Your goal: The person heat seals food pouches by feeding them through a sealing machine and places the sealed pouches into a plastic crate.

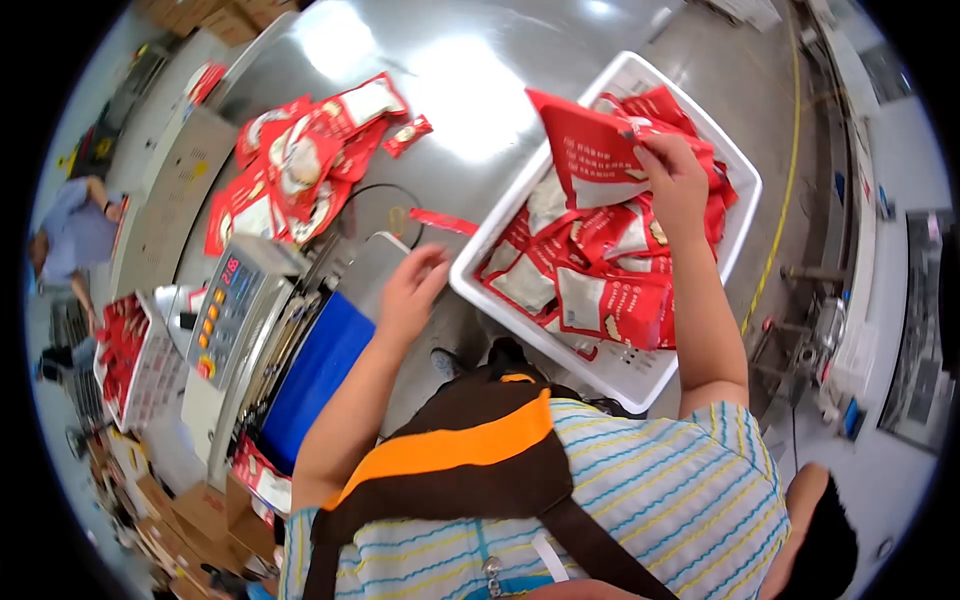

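Note:
My right hand [676, 178] is closed on the edge of a red bag [592, 150] with white print, held up above a white basket [478, 283]. Several red-and-white bags [600, 300] lie heaped in that basket, below the held one. My left hand [412, 292] is off the basket's left corner, its fingers loosely bent and apart with nothing seen in them. Near it are a thin red strip [443, 221] on the metal table and the blue panel [325, 365] of a sealing machine [235, 300].
A pile of red bags [300, 165] lies on the metal table [470, 90] behind the machine, which has a lit display and buttons. At left stands another white basket [150, 375] of red packets, near a person in blue [80, 230]. Cardboard boxes [205, 515] are at lower left.

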Action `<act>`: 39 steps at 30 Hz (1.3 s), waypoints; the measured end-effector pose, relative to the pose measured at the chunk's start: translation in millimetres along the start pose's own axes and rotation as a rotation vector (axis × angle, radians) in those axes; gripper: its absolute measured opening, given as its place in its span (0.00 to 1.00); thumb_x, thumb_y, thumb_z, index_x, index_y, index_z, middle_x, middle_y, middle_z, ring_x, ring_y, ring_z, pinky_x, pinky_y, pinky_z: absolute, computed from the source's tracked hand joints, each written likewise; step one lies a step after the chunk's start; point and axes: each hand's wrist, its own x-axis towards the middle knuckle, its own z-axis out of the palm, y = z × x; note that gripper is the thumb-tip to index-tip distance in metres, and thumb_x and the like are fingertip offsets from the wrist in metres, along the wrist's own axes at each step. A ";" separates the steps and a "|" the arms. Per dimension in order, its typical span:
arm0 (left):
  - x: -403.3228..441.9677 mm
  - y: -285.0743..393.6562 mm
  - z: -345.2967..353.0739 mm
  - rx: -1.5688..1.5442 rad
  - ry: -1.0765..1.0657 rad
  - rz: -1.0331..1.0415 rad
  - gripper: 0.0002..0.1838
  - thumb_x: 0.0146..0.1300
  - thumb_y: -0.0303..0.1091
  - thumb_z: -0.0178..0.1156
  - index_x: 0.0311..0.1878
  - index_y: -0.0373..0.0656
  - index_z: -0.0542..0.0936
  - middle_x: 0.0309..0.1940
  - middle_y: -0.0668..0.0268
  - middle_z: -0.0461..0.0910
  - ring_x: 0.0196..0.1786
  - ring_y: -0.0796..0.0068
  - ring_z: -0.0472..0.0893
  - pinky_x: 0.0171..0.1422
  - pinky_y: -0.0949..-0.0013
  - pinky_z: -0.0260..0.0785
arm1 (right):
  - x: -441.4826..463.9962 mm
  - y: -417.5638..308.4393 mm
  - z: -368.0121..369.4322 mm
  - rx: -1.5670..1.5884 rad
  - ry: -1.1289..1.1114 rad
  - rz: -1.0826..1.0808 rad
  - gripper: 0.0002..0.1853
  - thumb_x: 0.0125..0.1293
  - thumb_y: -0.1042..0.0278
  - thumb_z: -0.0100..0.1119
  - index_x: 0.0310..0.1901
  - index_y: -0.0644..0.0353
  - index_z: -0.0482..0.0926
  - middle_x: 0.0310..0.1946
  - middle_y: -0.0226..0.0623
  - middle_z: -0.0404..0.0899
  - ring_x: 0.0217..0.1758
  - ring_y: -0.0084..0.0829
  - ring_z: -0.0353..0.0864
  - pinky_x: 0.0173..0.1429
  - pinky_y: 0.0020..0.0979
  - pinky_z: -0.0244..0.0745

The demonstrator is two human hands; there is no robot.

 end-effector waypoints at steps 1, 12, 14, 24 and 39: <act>8.1 11.0 6.9 -0.058 -0.018 0.092 0.18 0.58 0.29 0.54 0.53 0.38 0.67 0.47 0.63 0.71 0.49 0.75 0.70 0.52 0.73 0.62 | -7.2 -23.3 10.3 0.091 -0.041 0.015 0.07 0.52 0.77 0.58 0.34 0.62 0.76 0.29 0.31 0.73 0.29 0.20 0.71 0.35 0.21 0.69; -58.0 59.9 -80.3 -0.158 0.692 0.486 0.05 0.61 0.29 0.51 0.36 0.37 0.73 0.33 0.69 0.73 0.34 0.83 0.69 0.38 0.79 0.63 | -84.5 -163.1 127.0 0.632 -0.613 -0.105 0.12 0.51 0.80 0.58 0.40 0.66 0.76 0.35 0.36 0.74 0.37 0.23 0.73 0.42 0.22 0.68; -89.6 62.3 -95.0 -0.386 0.740 0.454 0.06 0.63 0.29 0.49 0.39 0.37 0.71 0.31 0.71 0.72 0.32 0.88 0.68 0.35 0.85 0.59 | -86.5 -177.2 136.8 0.707 -0.717 -0.126 0.13 0.52 0.80 0.57 0.42 0.66 0.75 0.36 0.37 0.74 0.38 0.24 0.74 0.44 0.23 0.69; -173.6 51.1 -145.9 -0.699 0.772 0.652 0.05 0.64 0.29 0.45 0.38 0.40 0.69 0.40 0.64 0.74 0.44 0.76 0.73 0.51 0.71 0.64 | -113.2 -218.2 220.5 0.809 -0.740 0.077 0.07 0.53 0.75 0.58 0.36 0.64 0.78 0.32 0.30 0.75 0.33 0.21 0.71 0.37 0.20 0.66; -132.2 -120.6 -143.9 -0.885 0.918 -0.127 0.06 0.59 0.31 0.53 0.36 0.39 0.73 0.30 0.65 0.77 0.29 0.76 0.76 0.35 0.76 0.66 | -160.7 -56.1 330.0 0.608 -0.672 0.570 0.09 0.54 0.68 0.59 0.30 0.68 0.77 0.22 0.30 0.74 0.25 0.19 0.69 0.32 0.22 0.65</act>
